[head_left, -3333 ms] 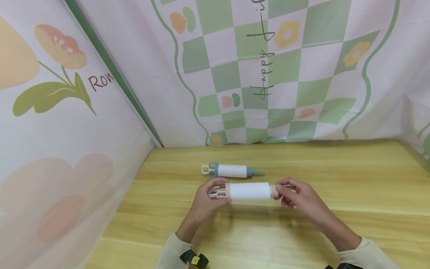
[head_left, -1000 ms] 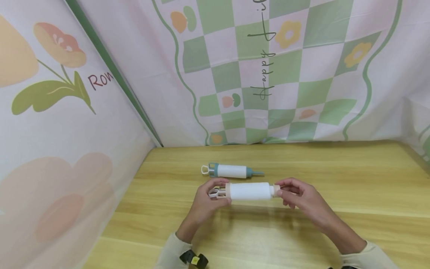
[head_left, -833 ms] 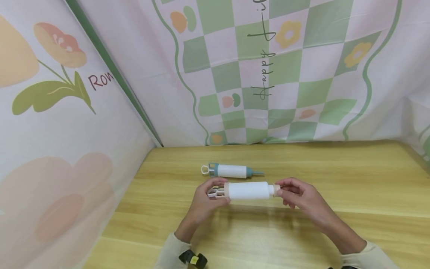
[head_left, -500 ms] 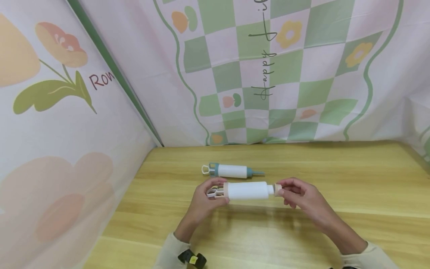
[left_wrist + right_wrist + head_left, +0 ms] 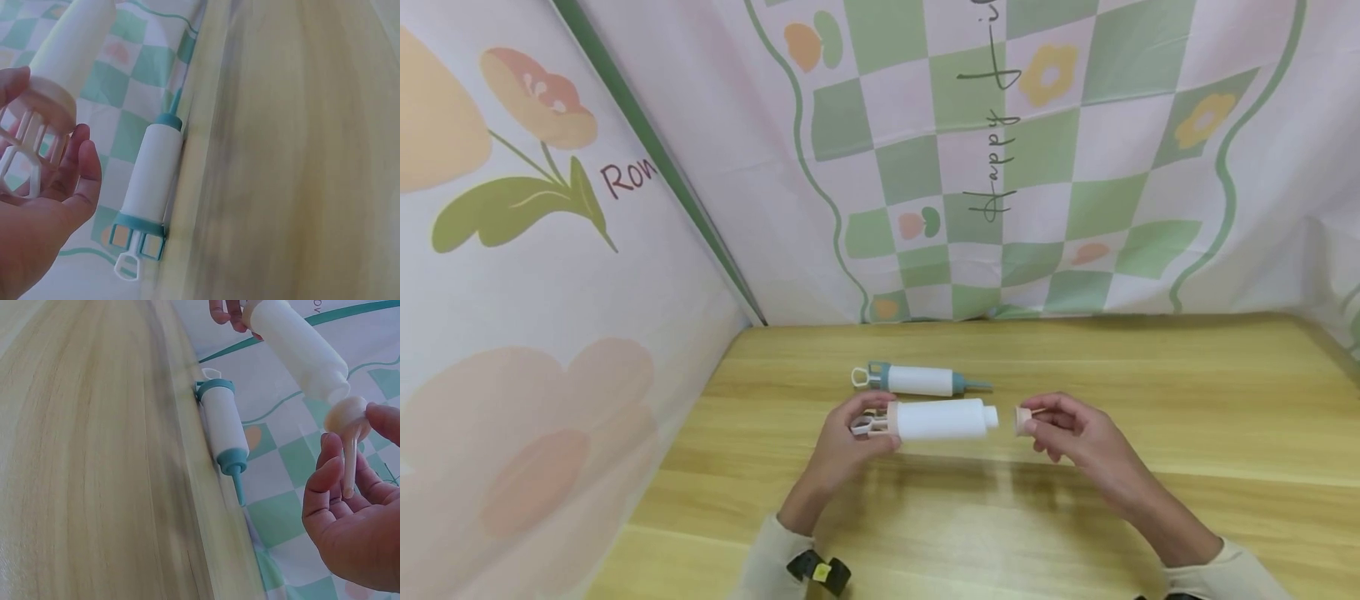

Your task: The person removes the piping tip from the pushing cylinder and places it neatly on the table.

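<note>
Head view: the left grip (image 5: 848, 439) holds a white syringe (image 5: 942, 419) above the worktop (image 5: 1225, 392), a gap parting it from the beige nozzle (image 5: 1022, 421) pinched in the right grip (image 5: 1081, 435); a teal-ended syringe (image 5: 920, 381) lies closer to the far edge (image 5: 820, 328). Left wrist: beige collar (image 5: 53, 103) clasped. Right wrist: nozzle stem (image 5: 350, 465) exposed

Diffuse light, soft shadows below the hands (image 5: 846, 442) (image 5: 1093, 442), mild glare on the tabletop (image 5: 970, 533), hazy wrist views.

Nozzle (image 5: 1023, 421) right of held barrel (image 5: 942, 419) (apart)
</note>
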Motion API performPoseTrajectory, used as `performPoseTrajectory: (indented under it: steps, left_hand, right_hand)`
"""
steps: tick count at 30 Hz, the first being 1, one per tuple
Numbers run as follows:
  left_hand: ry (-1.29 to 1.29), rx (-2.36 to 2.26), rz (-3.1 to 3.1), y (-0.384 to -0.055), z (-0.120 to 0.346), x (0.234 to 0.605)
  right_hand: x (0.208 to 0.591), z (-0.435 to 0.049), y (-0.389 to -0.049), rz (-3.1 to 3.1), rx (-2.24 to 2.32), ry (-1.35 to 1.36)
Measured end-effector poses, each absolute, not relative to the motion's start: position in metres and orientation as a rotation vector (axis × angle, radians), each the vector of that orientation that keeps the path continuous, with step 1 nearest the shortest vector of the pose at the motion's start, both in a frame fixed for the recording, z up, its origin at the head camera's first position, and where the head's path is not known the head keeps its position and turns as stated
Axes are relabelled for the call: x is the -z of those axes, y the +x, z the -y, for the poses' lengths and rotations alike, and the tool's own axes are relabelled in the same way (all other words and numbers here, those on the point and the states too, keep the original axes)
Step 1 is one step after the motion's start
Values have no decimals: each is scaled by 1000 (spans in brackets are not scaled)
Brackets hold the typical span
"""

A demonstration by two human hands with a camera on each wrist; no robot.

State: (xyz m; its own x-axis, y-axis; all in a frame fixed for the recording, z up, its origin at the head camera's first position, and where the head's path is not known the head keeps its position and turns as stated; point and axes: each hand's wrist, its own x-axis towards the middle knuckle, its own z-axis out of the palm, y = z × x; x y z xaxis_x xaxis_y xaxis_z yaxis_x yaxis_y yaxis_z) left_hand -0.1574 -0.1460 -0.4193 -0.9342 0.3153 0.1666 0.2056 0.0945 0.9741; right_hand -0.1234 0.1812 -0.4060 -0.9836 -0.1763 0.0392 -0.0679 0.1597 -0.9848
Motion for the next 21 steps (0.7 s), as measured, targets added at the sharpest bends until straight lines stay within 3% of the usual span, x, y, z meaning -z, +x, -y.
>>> performPoseTrajectory:
  steps: [21]
  left_hand:
    - [452, -1880, -2352, -169, 175, 429]
  right_hand:
    - [408, -184, -122, -2303, 1994, -250]
